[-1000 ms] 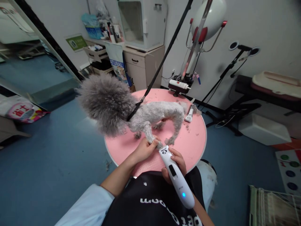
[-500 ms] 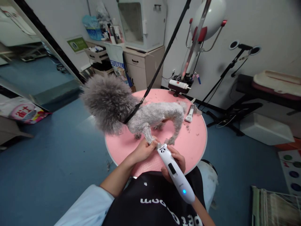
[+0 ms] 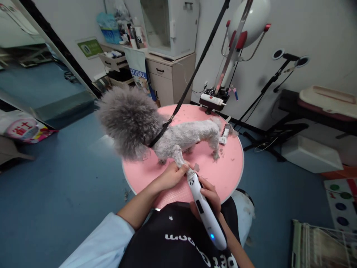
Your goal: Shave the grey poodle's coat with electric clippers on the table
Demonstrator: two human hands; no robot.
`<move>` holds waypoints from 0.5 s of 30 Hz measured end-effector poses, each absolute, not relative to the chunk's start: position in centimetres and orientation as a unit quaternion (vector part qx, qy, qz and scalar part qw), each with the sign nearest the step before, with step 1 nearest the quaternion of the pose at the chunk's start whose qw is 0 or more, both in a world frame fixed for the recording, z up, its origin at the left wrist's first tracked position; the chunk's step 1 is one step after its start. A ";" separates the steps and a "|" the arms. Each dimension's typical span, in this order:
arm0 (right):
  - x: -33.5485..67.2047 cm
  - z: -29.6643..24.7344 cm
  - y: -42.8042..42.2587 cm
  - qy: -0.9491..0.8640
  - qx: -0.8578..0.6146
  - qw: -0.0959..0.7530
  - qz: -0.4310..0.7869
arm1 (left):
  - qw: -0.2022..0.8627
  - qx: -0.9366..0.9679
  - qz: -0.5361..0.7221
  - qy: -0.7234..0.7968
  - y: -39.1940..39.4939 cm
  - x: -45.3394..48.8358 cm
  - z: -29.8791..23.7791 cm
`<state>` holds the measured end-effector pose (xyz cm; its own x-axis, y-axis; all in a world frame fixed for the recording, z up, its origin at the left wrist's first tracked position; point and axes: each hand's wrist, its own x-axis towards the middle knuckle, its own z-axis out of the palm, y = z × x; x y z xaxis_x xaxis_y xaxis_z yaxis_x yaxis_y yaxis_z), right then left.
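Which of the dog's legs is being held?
The front leg nearest the camera: the left hand grips its paw, clipper at it; other legs stand on the pink table.

Grooming room, around the pink table

A beige cabinet [image 3: 170, 76] stands against the back wall with a white box-shaped machine [image 3: 170, 26] on top. To its right, a round white dryer [image 3: 249, 20] on a stand and a black tripod [image 3: 267, 89]. A white tub [image 3: 311, 152] sits on the blue floor [image 3: 55, 178]; a mirror [image 3: 28, 63] leans at left.
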<state>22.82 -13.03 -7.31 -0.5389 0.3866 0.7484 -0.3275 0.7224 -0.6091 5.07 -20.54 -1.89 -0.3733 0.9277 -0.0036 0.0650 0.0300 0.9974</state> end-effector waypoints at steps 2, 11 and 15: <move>23.2 -7.4 -13.1 -0.805 -0.009 0.474 0.356 | 0.366 0.402 0.561 0.625 -20.2 5.4 -1.8; 23.2 -8.0 -14.0 -0.784 -0.050 0.523 0.331 | 0.314 0.371 0.580 0.653 -19.5 6.8 -2.3; 23.1 -8.0 -14.0 -0.774 -0.059 0.536 0.332 | 0.313 0.387 0.577 0.647 -19.3 7.3 -2.2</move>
